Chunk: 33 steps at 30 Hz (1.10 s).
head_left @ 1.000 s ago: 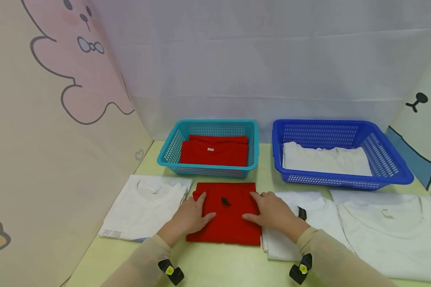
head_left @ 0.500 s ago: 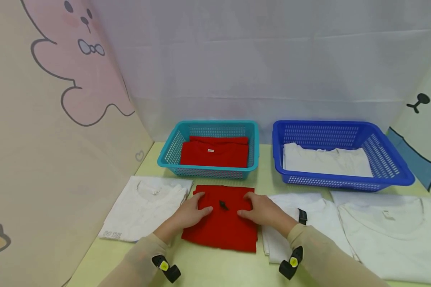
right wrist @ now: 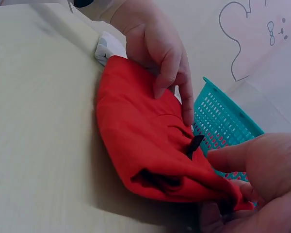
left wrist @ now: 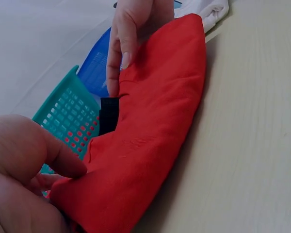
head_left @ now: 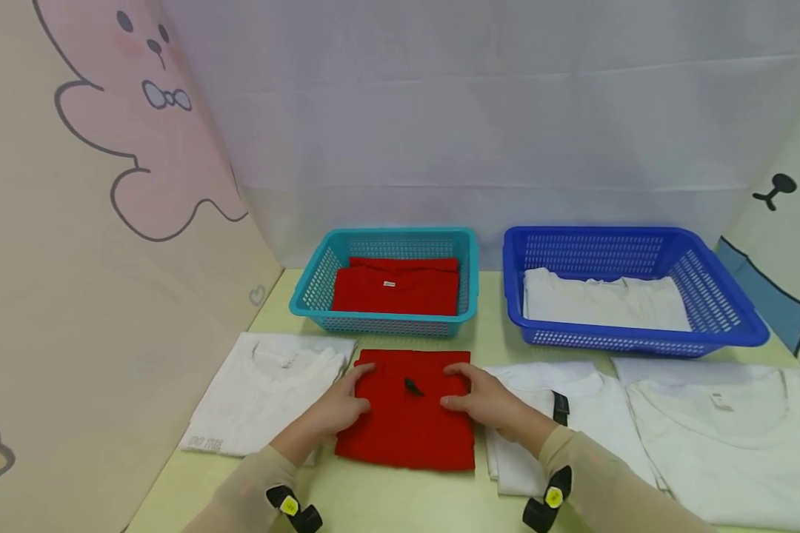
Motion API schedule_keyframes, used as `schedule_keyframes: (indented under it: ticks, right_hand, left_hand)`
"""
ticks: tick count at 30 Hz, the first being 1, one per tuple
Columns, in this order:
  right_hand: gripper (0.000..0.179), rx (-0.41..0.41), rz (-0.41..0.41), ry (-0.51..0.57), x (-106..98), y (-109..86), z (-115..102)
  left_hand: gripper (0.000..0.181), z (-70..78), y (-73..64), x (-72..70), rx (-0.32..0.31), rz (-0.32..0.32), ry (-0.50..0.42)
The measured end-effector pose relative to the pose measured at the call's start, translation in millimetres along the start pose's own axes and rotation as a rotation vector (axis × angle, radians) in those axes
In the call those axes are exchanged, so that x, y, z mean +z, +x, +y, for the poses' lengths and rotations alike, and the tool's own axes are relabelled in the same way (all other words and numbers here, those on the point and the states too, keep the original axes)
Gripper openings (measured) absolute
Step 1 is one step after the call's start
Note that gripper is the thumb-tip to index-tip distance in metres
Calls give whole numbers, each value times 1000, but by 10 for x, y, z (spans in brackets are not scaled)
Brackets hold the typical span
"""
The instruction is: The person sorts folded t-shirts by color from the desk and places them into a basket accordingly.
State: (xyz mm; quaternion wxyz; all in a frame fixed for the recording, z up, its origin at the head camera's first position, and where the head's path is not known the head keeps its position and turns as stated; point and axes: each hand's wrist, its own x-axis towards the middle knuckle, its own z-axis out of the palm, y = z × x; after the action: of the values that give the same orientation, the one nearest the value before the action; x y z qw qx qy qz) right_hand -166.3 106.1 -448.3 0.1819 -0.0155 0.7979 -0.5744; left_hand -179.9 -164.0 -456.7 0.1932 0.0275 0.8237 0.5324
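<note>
A folded red shirt [head_left: 413,433] lies on the table with a black neck tag [head_left: 411,387] showing near its upper middle. My left hand [head_left: 336,407] holds its left side; in the left wrist view that thumb [left wrist: 72,162] lies on the cloth with a finger tucked in at the edge. Opposite, my right hand [head_left: 490,400] holds the right side, index finger and thumb spread over the top. From the right wrist, a fingertip [right wrist: 212,216] dips in at the shirt's side, beneath the red fold. The remaining fingers are mostly hidden.
Behind the shirt stands a teal basket [head_left: 400,326] with folded red shirts inside. To its right, a blue basket [head_left: 640,337] holds white folded cloth. Folded white shirts lie at left [head_left: 267,392] and right [head_left: 593,422], another white shirt [head_left: 740,437] farther right.
The red shirt has shifted slightly toward me, with both hands staying at its sides. My left hand has drawn outward, its thumb now nearer the left edge. The baskets have not moved.
</note>
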Motion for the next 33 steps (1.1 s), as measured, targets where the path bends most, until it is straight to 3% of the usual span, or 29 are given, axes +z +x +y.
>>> schedule_keyframes:
  ticks: [3,7,16,27,33]
  right_hand:
    - [49,5,-1,45,22,0,24]
    - [50,2,21,78,50,5,57]
    - [49,-24,33,141,32,-48,29]
    - [54,-91,-46,221,-247,-305,-283]
    - [55,-145,-66,197,-432,-337,-492]
  left_hand:
    - [68,-25,-25,-25,-20,-25,-109]
    - [63,-63,-33,-49,-27,-30,-171]
    - [59,9,-111,-116,-1,-17,-134]
    - [60,486,-371,-241,48,-48,-126]
    - [60,786,-383,-295,70,-34,-148]
